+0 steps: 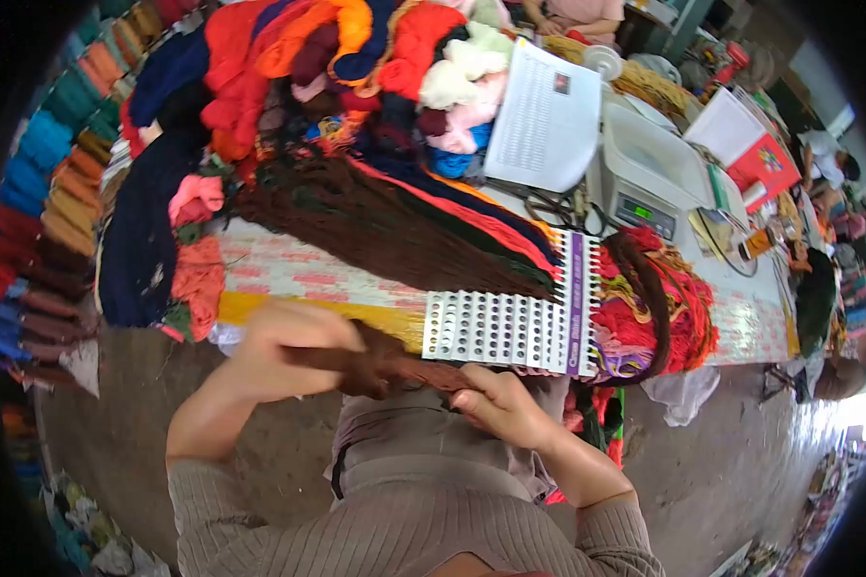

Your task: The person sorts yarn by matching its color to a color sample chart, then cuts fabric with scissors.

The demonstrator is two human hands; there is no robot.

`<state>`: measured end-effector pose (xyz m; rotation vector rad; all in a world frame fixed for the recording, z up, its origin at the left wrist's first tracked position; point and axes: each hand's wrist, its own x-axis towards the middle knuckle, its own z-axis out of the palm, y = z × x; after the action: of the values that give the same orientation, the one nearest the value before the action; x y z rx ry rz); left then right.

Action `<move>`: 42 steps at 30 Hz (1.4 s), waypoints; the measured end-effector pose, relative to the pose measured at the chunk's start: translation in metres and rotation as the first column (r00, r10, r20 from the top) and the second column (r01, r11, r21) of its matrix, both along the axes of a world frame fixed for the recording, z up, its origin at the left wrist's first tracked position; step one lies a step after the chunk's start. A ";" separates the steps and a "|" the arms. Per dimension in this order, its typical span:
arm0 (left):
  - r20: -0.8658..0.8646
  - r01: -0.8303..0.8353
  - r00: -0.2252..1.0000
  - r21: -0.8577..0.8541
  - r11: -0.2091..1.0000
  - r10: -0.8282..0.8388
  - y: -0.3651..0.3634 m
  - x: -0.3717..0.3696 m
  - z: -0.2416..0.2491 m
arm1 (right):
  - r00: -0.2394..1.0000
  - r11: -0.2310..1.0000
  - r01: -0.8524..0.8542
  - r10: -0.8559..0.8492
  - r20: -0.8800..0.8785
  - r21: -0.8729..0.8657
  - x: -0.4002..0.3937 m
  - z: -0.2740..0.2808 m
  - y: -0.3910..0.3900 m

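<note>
A hank of brown yarn [390,370] is stretched between my two hands, in front of my waist at the table's near edge. My left hand [274,351], smeared by motion, is wrapped round its left part. The other end is pinched between the thumb and fingers of my right hand [505,409]. Just beyond my hands lies a white card with rows of holes [491,332] and a purple printed strip [574,308]. Long dark brown strands [385,231], with coral and navy ones beside them, run to the card's holes.
Piled yarn hanks [423,48] cover the back of the table [289,260]. A red tangled yarn heap [683,317] sits right of the card. Behind are a printed sheet [546,120] and a digital scale [645,207] bearing a clear tub [654,159]. Other people sit farther off.
</note>
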<state>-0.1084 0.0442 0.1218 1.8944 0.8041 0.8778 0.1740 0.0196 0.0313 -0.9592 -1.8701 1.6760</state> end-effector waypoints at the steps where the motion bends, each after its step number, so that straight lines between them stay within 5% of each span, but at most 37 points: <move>1: 0.126 -0.129 0.984 0.047 0.991 0.122 -0.004 -0.009 0.004 | 1.000 0.998 -0.001 -0.001 -0.026 -0.069 -0.001 0.003 0.001; 3: 0.406 -0.389 0.810 -0.167 0.906 0.423 -0.015 -0.027 0.008 | 0.999 0.994 -0.014 0.010 -0.040 -0.105 0.002 0.003 0.004; 5: 0.300 -0.569 0.809 0.187 0.801 0.505 -0.011 -0.049 -0.003 | 0.997 0.984 -0.076 0.073 -0.023 -0.162 0.002 0.011 0.005; 7: 0.072 -0.476 0.758 0.741 0.474 0.649 -0.003 -0.045 0.005 | 0.988 0.978 -0.149 0.152 0.010 -0.149 -0.001 0.017 0.005; 9: -0.034 -0.445 0.598 0.817 0.367 0.801 0.001 -0.052 0.008 | 0.978 0.975 -0.209 0.209 -0.006 -0.076 -0.002 0.004 -0.005; 11: -0.021 -0.519 0.620 0.738 0.430 0.784 0.000 -0.067 -0.004 | 0.944 0.930 -0.328 0.331 -0.009 -0.164 0.000 0.006 -0.009; 13: 0.027 -0.604 0.642 0.633 0.484 0.767 -0.009 -0.072 0.006 | 0.949 0.931 -0.312 0.300 0.093 0.187 0.009 -0.004 -0.006; 14: 0.118 -0.628 0.687 0.593 0.504 0.717 -0.017 -0.081 0.008 | 0.978 0.940 -0.209 0.202 0.055 0.271 0.020 -0.001 0.003; 15: 0.194 -0.635 0.718 0.575 0.516 0.668 -0.023 -0.096 0.008 | 0.977 0.971 -0.204 0.195 0.088 0.122 0.033 0.003 0.020; 17: 0.212 -0.619 0.690 0.668 0.413 0.692 -0.034 -0.109 0.024 | 0.961 0.963 0.213 -0.237 0.142 0.164 0.072 0.006 0.051; 19: 0.313 -0.662 0.684 0.646 0.380 0.659 -0.041 -0.123 0.027 | 0.761 0.717 0.414 -0.611 0.220 0.560 0.123 -0.007 0.096; 21: 0.411 -0.681 0.716 0.590 0.434 0.565 -0.043 -0.115 0.026 | 0.545 0.410 0.205 -0.802 0.244 0.889 0.175 -0.017 0.131; 23: 0.301 -0.608 0.769 0.617 0.500 0.564 -0.042 -0.101 0.017 | 0.372 0.460 0.145 -0.846 0.382 0.876 0.199 -0.031 0.145; 25: 0.070 -0.511 0.720 0.726 0.460 0.690 -0.040 -0.062 0.024 | 0.325 0.567 0.097 -0.795 0.513 0.818 0.208 -0.052 0.159; 27: -0.086 -0.491 0.790 0.504 0.710 0.607 -0.039 -0.037 0.022 | 0.244 0.589 0.090 -0.794 0.556 0.803 0.205 -0.061 0.170; 30: -0.295 -0.315 0.853 0.364 0.876 0.430 -0.032 -0.020 0.010 | 0.203 0.602 0.225 -0.798 0.567 0.767 0.211 -0.064 0.180; 32: -0.360 -0.266 0.879 0.176 0.948 0.313 -0.030 -0.018 -0.005 | 0.315 0.561 0.383 -0.826 0.467 0.733 0.222 -0.071 0.186; 33: -0.370 -0.240 0.895 0.078 0.968 0.251 -0.026 -0.018 -0.013 | 0.360 0.440 0.424 -0.884 0.299 0.792 0.231 -0.075 0.188; 35: -0.365 -0.267 0.893 0.044 0.963 0.264 -0.023 -0.022 -0.030 | 0.386 0.249 0.683 -0.921 -0.050 0.686 0.243 -0.071 0.187; 38: -0.429 -0.270 0.890 -0.219 0.937 0.156 -0.020 -0.031 -0.048 | 0.182 -0.056 0.854 -0.899 -0.399 0.517 0.268 -0.052 0.165; 40: -0.093 -0.226 0.970 -0.675 0.703 0.224 -0.022 -0.021 -0.058 | -0.014 -0.062 0.996 -0.792 -0.610 0.057 0.276 -0.031 0.135; 41: 0.041 -0.126 0.975 -0.713 0.690 0.220 -0.022 -0.016 -0.065 | -0.130 -0.183 0.983 -0.765 -0.631 0.019 0.275 -0.019 0.119; 42: 0.076 -0.100 0.969 -0.752 0.652 0.235 -0.022 -0.003 -0.063 | -0.148 -0.132 0.989 -0.750 -0.645 -0.074 0.262 -0.001 0.095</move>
<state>-0.1119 0.0226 0.0591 1.0074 1.0476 0.6501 0.4359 0.1146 0.0308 -1.0400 -0.5331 0.2909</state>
